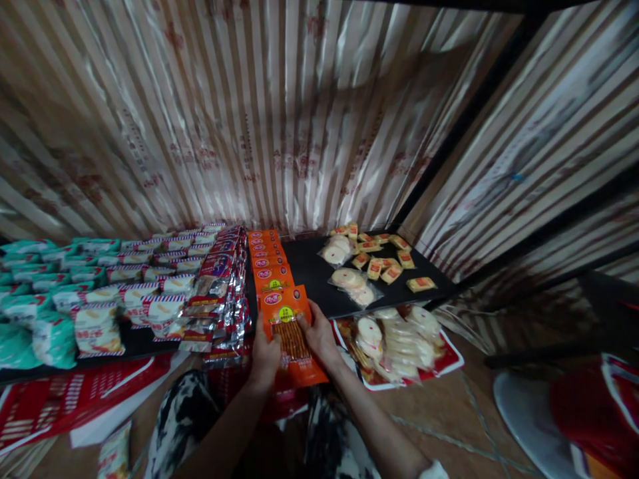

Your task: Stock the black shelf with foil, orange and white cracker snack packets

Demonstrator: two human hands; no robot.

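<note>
Between my two hands is an orange snack packet (292, 332) with brown sticks showing through its clear window. My left hand (266, 351) grips its left edge, thumb on the front. On the opposite edge, my right hand (318, 334) is closed the same way. Just behind it, a row of overlapping orange packets (267, 256) runs back along the black shelf (309, 266). To the left of that row stand red and silver packets (222, 286) packed in a column. The fingers behind the held packet are hidden.
White-and-blue striped bags (164, 313) and green bags (54, 336) fill the left of the shelf. Round white crackers (354, 286) and small yellow packets (384, 266) lie to the right. Below is a red box (452, 359) of crackers. A pleated curtain (279, 120) hangs behind.
</note>
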